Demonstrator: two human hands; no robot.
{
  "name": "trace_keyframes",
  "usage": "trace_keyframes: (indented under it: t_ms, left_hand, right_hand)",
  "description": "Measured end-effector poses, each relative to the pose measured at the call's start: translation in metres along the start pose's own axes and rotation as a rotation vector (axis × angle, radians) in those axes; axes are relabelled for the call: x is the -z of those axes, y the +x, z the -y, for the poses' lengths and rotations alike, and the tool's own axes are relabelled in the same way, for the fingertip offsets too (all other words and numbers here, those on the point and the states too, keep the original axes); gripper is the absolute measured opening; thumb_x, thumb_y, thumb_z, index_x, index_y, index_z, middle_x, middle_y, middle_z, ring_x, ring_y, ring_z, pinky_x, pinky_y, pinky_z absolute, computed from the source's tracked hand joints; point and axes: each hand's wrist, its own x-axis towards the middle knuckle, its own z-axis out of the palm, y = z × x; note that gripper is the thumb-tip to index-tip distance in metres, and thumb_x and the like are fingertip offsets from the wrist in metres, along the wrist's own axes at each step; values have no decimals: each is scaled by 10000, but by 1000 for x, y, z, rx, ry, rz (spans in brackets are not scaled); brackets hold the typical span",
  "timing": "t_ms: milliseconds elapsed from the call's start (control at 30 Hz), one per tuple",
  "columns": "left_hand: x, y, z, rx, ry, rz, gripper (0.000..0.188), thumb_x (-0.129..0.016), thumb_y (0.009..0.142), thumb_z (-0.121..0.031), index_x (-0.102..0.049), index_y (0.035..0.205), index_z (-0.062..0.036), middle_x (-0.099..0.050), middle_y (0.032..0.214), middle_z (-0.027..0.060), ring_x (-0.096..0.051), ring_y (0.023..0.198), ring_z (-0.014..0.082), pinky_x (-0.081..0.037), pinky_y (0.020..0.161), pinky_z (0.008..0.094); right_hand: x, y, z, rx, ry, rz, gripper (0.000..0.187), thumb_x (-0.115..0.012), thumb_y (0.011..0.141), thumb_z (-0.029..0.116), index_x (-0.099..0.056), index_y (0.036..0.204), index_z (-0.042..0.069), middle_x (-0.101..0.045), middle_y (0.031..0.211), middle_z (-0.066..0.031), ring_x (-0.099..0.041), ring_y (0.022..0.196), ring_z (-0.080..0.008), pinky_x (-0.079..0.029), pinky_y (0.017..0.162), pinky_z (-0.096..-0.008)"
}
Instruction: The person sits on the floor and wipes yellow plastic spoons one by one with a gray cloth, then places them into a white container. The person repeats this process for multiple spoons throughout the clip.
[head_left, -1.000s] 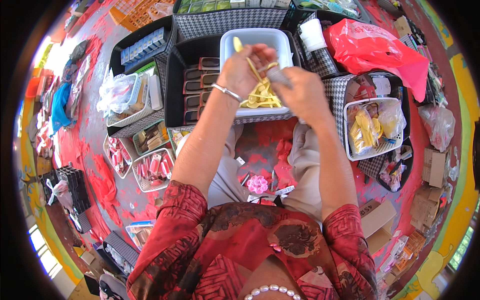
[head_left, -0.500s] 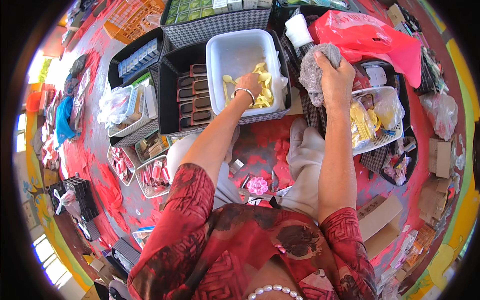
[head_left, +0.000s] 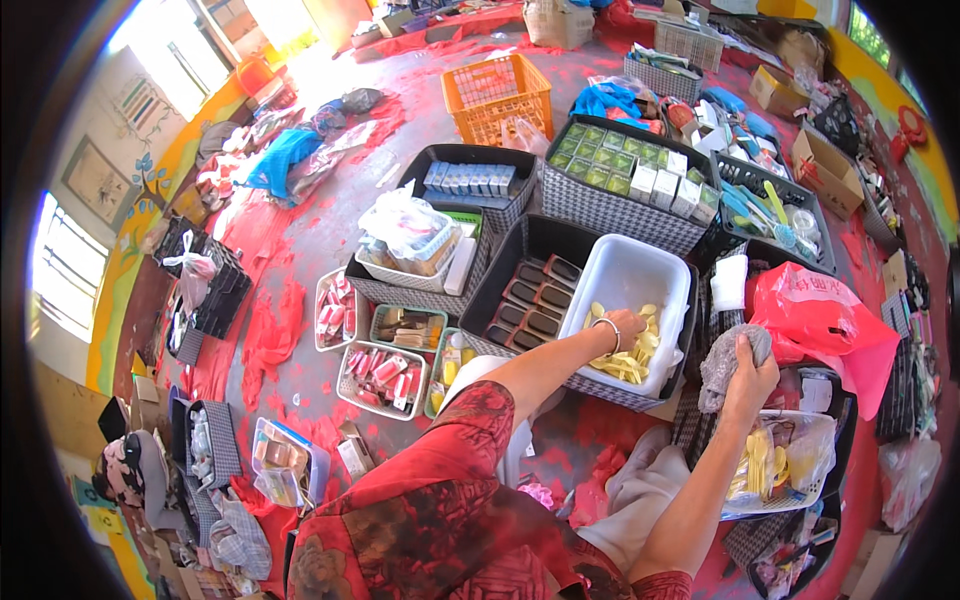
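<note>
L hand (head_left: 628, 326) dips among yellow plastic spoons (head_left: 632, 366) in a white tub (head_left: 628, 270), right of ctr. in the frame; can't tell if its fingers have closed on any. R hand (head_left: 757, 378), farther right, is clamped on a bunched gray cloth (head_left: 718, 375), fuzzy, limp, prob. soft & grippable anywhere. Spoons look thin, smooth; prob. light, slippery, a bit brittle, best held by the handle. Tub, w/ rounded corners, sits in a black bin (head_left: 545, 232) w/ houndstooth sides, beside dark oval pieces (head_left: 541, 322).
</note>
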Motion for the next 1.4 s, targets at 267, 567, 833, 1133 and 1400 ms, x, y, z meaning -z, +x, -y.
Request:
trace_keyframes:
  t_ms: [267, 567, 833, 1133, 1400]
  left_hand:
    - [68, -66, -31, 312, -1577, -85, 139, -713, 721, -118, -615, 786, -43, -584, 655, 16, -549, 537, 108, -416, 465, 241]
    - [97, -82, -65, 317, -1709, 128, 198, -621, 788, -56, -564, 975, -26, -540, 733, -15, -479, 563, 35, -309, 423, 156]
    - [72, -70, -53, 355, -1842, 41, 90, -584, 781, -47, -612, 864, -70, -556, 684, -11, -476, 483, 63, -352, 410, 211]
    - [79, -81, -49, 128, -1559, 23, 182, -621, 676, -5, -615, 851, 45, -570, 661, 48, -513, 524, 99, -416, 485, 227]
    - [79, -79, -48, 154, -1519, 46, 185, -618, 702, -23, -605, 873, 48, -563, 672, 40, -496, 516, 85, -391, 469, 215]
  right_hand:
    - [-1, -4, -7, 270, -67, -39, 233, -615, 799, 166, -631, 932, -25, -647, 831, -118, -589, 743, -190, -453, 720, -317]
    - [-10, -1, -14, 73, 24, 16, 238, -594, 828, 220, -620, 844, -15, -595, 700, -71, -531, 643, -128, -423, 632, -277]
    - [-43, -29, -5, 572, -814, 399, 251, -531, 720, 29, -623, 938, 111, -540, 972, -57, -591, 768, -293, -459, 601, -416]
    - [-50, -34, 5, 611, -902, 322, 203, -489, 747, 10, -624, 886, 66, -538, 978, -69, -597, 721, -310, -459, 596, -400]
    - [-36, -12, -30, 422, -754, 73, 253, -532, 746, 21, -569, 996, 1, -562, 940, -154, -566, 844, -349, -440, 742, -412]
